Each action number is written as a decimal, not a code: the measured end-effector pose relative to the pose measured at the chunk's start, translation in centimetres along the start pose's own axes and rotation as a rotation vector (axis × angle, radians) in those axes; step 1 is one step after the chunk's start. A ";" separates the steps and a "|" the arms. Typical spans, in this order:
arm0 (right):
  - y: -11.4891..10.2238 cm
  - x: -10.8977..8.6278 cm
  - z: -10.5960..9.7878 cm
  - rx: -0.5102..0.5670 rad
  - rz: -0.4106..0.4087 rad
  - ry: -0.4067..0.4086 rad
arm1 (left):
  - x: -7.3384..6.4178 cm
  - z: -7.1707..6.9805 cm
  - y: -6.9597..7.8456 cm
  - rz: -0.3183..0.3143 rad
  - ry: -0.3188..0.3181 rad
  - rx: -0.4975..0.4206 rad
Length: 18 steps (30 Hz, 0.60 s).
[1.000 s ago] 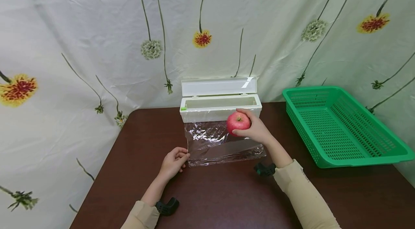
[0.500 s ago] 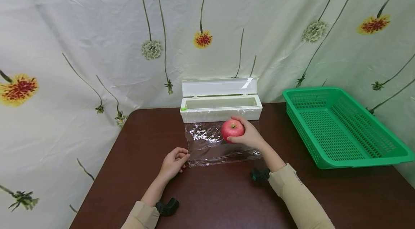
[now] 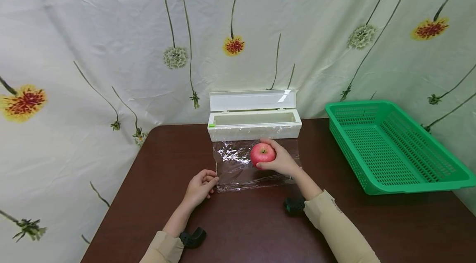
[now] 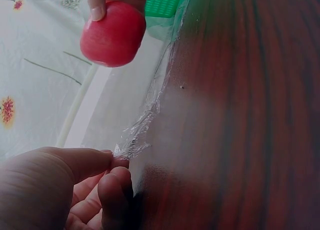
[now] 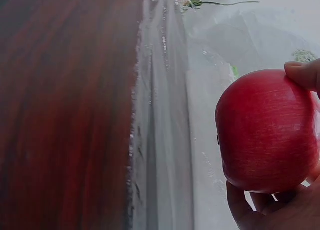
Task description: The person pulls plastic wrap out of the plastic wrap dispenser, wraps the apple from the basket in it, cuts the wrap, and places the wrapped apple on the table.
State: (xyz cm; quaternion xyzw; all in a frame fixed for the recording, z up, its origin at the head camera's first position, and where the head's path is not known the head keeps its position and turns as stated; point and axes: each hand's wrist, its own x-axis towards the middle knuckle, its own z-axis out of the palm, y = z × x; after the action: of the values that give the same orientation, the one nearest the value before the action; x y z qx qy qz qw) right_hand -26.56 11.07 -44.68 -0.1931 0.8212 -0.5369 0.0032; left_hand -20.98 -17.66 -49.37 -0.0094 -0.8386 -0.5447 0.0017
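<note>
A red apple [image 3: 262, 153] is gripped by my right hand [image 3: 280, 161] over the sheet of plastic wrap [image 3: 238, 174]; the right wrist view shows thumb and fingers on opposite sides of the apple [image 5: 267, 135]. Whether the apple touches the wrap, I cannot tell. The wrap's near left corner [image 4: 131, 146] is pinched between thumb and forefinger of my left hand [image 3: 201, 188]. From there the sheet runs back to a white wrap dispenser box [image 3: 254, 132], whose lid [image 3: 253, 100] stands raised at the back.
To the right stands a green plastic basket [image 3: 398, 151] with slotted walls. Everything rests on a dark brown tabletop [image 3: 238, 230]. Behind the table hangs a white curtain [image 3: 130, 27] printed with flowers.
My right hand has carried the apple left and toward me over the wrap. The left hand keeps its pinch on the wrap's corner and has hardly moved.
</note>
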 end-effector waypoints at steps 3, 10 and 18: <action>0.2 0.1 0.2 -0.015 0.008 -0.006 | 0.0 0.0 0.0 -0.003 0.001 -0.002; 0.3 0.1 0.7 -0.048 0.024 -0.019 | 0.1 0.0 -0.1 0.010 0.006 -0.001; 0.5 0.3 1.2 -0.042 0.045 -0.023 | 0.0 0.0 0.0 0.002 0.006 0.000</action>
State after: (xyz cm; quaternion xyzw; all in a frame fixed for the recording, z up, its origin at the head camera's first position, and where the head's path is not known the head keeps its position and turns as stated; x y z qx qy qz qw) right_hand -26.70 10.09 -45.61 -0.1807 0.8364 -0.5171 0.0204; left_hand -20.99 -17.70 -49.39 -0.0085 -0.8386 -0.5447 0.0046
